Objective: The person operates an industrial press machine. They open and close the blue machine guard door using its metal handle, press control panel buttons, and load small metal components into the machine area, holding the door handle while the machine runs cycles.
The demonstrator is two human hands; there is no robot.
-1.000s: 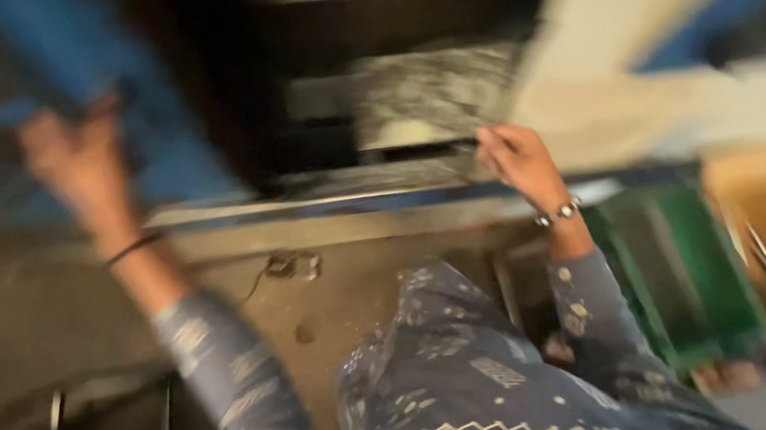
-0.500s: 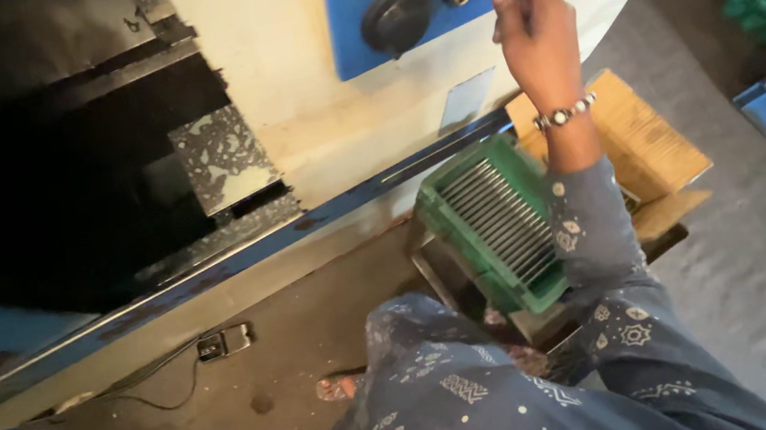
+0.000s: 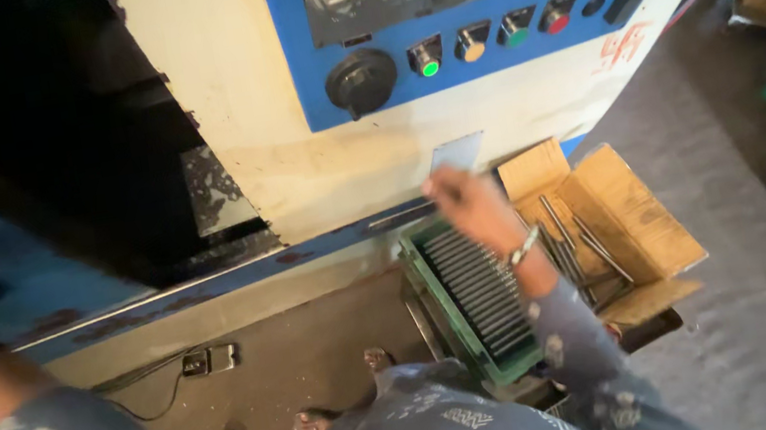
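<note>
Before the machine, right hand [image 3: 464,203] hovers, fingers curled.

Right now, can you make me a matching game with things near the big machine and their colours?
Things:
1. crate of metal rods
2. open box beside it
3. control panel on the machine
4. big round knob

Colours:
a. black
b. green
c. blue
d. brown cardboard

Pairs: 1-b, 2-d, 3-c, 4-a
</note>
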